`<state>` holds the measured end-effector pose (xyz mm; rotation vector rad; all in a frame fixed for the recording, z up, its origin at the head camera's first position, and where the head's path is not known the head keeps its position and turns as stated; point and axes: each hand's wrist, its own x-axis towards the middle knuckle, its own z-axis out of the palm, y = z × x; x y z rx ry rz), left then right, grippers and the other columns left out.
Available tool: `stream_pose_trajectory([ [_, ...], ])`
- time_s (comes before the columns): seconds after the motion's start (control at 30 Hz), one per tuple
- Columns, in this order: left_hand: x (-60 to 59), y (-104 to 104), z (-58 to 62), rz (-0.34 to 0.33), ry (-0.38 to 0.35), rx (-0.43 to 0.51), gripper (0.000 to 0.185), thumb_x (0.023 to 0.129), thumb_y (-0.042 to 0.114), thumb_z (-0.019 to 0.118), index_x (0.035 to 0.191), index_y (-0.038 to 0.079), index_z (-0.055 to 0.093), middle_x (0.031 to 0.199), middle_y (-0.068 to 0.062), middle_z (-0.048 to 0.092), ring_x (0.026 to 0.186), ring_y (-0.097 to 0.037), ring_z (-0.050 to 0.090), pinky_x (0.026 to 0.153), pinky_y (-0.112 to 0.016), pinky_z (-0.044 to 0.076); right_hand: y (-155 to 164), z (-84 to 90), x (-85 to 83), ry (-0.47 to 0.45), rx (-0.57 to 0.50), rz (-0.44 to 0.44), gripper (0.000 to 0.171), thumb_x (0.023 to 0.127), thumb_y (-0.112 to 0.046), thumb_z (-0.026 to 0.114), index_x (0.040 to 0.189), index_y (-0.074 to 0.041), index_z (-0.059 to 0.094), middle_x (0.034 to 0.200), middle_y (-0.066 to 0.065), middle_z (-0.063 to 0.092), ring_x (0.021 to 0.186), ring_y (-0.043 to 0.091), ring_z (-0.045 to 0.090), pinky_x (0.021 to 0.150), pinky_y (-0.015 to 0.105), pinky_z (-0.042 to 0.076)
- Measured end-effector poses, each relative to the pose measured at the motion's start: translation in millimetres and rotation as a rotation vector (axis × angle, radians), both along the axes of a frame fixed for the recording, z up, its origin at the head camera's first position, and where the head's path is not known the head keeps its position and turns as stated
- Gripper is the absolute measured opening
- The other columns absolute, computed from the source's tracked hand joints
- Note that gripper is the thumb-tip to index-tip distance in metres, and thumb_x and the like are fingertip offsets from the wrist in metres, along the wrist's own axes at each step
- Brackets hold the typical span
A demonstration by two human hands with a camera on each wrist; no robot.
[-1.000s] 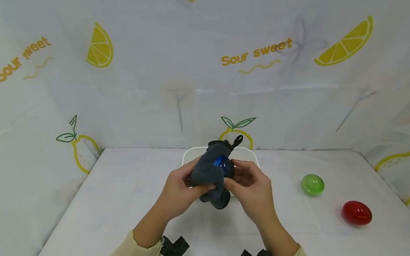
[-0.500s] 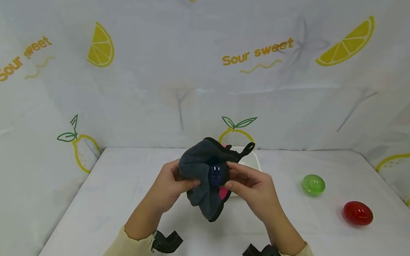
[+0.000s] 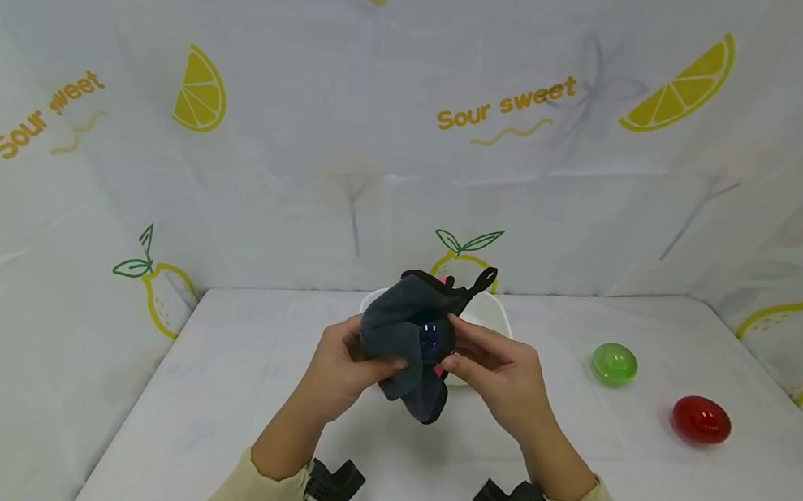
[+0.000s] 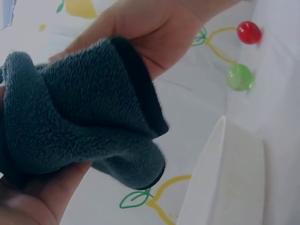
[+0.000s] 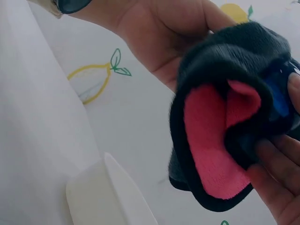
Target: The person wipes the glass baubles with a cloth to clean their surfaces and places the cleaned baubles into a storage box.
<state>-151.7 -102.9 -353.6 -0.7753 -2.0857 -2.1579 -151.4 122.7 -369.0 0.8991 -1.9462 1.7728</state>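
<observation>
Both hands are working in front of the chest, above the white cloth-covered counter [image 3: 239, 397]. The left hand [image 3: 341, 367] is curling its grip round a bunched dark grey terry cloth with a pink inner side [image 3: 403, 336], thumb pressing over the folds, fingers wrapping it from beneath. The right hand [image 3: 498, 375] is pinching a glossy dark blue egg-shaped ball [image 3: 431, 338] against the cloth, fingertips closing on it from the right, so both grips are closing on what they hold. In the right wrist view the pink lining [image 5: 213, 140] is folding outward and the blue surface is peeking out beside the fingers. A black hanging loop [image 3: 484, 280] is sticking up from the cloth's far edge.

Just behind the cloth, a white plastic tub [image 3: 494, 313] is sitting on the counter, mostly hidden by the hands. Well to the right, a translucent green egg-shaped ball [image 3: 613, 363] and a translucent red egg-shaped ball [image 3: 701, 419] are lying near each other, apart from the hands.
</observation>
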Motion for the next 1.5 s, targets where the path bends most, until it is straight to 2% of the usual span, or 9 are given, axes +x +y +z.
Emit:
stream_pose_trajectory([
  [0.1, 3.7, 6.2, -0.5, 0.078, 0.071, -0.039, 0.052, 0.081, -0.001, 0.077, 0.130, 0.006, 0.061, 0.123, -0.015, 0.066, 0.104, -0.018, 0.068, 0.085, -0.035, 0.058, -5.3, 1.3, 3.0, 0.023, -0.010, -0.072, 0.050, 0.079, 0.012, 0.073, 0.127, 0.007, 0.062, 0.120, 0.000, 0.069, 0.102, 0.009, 0.069, 0.083, 0.026, 0.057],
  [0.27, 6.3, 16.7, -4.9, 0.208, 0.311, -0.154, 0.065, 0.083, 0.004, 0.078, 0.142, 0.015, 0.054, 0.147, -0.003, 0.050, 0.131, -0.020, 0.053, 0.098, -0.036, 0.051, -16.0, -1.1, 6.7, 0.068, -0.021, -0.219, 0.050, 0.076, 0.013, 0.076, 0.125, 0.004, 0.065, 0.113, 0.016, 0.068, 0.099, 0.009, 0.068, 0.084, 0.026, 0.056],
  [0.37, 5.2, 17.0, -6.6, 0.223, 0.375, -0.165, 0.063, 0.082, 0.003, 0.078, 0.140, 0.011, 0.055, 0.150, -0.003, 0.047, 0.135, -0.023, 0.049, 0.101, -0.036, 0.048, -19.0, -2.4, 7.0, 0.089, -0.001, -0.267, 0.049, 0.076, 0.012, 0.077, 0.123, 0.003, 0.066, 0.109, 0.017, 0.069, 0.096, 0.007, 0.068, 0.082, 0.025, 0.057],
  [0.5, 2.5, 10.5, -5.2, 0.140, 0.313, -0.112, 0.063, 0.081, -0.001, 0.077, 0.139, 0.010, 0.055, 0.147, -0.005, 0.051, 0.132, -0.023, 0.052, 0.100, -0.034, 0.050, -14.2, -0.1, 5.0, 0.089, 0.017, -0.192, 0.050, 0.076, 0.013, 0.076, 0.123, 0.006, 0.065, 0.110, 0.018, 0.069, 0.096, 0.008, 0.069, 0.082, 0.026, 0.057],
  [0.77, 0.6, -3.4, 4.3, -0.079, 0.055, -0.003, 0.052, 0.079, -0.002, 0.078, 0.128, -0.004, 0.060, 0.118, -0.011, 0.068, 0.103, -0.018, 0.068, 0.087, -0.037, 0.057, 5.4, 7.6, 0.1, 0.128, -0.011, 0.144, 0.049, 0.074, 0.019, 0.073, 0.122, 0.011, 0.063, 0.124, 0.004, 0.065, 0.112, 0.012, 0.065, 0.087, 0.031, 0.056],
  [0.97, 0.1, -2.6, 5.7, -0.128, -0.056, 0.033, 0.050, 0.081, 0.002, 0.077, 0.126, -0.008, 0.058, 0.115, -0.006, 0.068, 0.101, -0.017, 0.067, 0.087, -0.038, 0.057, 5.5, 12.7, 3.7, 0.126, 0.000, 0.154, 0.051, 0.073, 0.020, 0.074, 0.122, 0.009, 0.064, 0.116, 0.008, 0.062, 0.110, 0.013, 0.063, 0.089, 0.031, 0.055],
  [1.1, 1.5, 1.0, 3.2, -0.042, 0.012, -0.025, 0.049, 0.081, 0.001, 0.077, 0.128, 0.001, 0.061, 0.120, -0.012, 0.067, 0.103, -0.018, 0.068, 0.086, -0.037, 0.057, -2.4, 11.1, 7.3, 0.053, -0.020, 0.040, 0.050, 0.072, 0.018, 0.076, 0.120, 0.010, 0.064, 0.108, 0.011, 0.063, 0.103, 0.014, 0.064, 0.087, 0.031, 0.057],
  [1.37, 3.0, 7.1, -1.0, 0.168, 0.392, -0.339, 0.066, 0.079, 0.007, 0.082, 0.139, 0.017, 0.057, 0.151, 0.004, 0.046, 0.138, -0.016, 0.046, 0.109, -0.041, 0.043, -18.4, 2.1, 8.2, -0.241, -0.040, -0.226, 0.032, 0.079, 0.004, 0.078, 0.110, 0.002, 0.068, 0.103, 0.015, 0.066, 0.091, 0.012, 0.066, 0.078, 0.024, 0.058],
  [1.5, 2.5, 4.8, 0.7, 0.144, 0.345, -0.286, 0.065, 0.080, 0.005, 0.081, 0.139, 0.017, 0.057, 0.148, 0.002, 0.050, 0.135, -0.016, 0.049, 0.106, -0.039, 0.045, -18.8, -0.8, 8.3, -0.226, 0.001, -0.228, 0.035, 0.082, 0.001, 0.076, 0.116, 0.001, 0.067, 0.102, 0.015, 0.066, 0.087, 0.010, 0.066, 0.076, 0.021, 0.057],
])
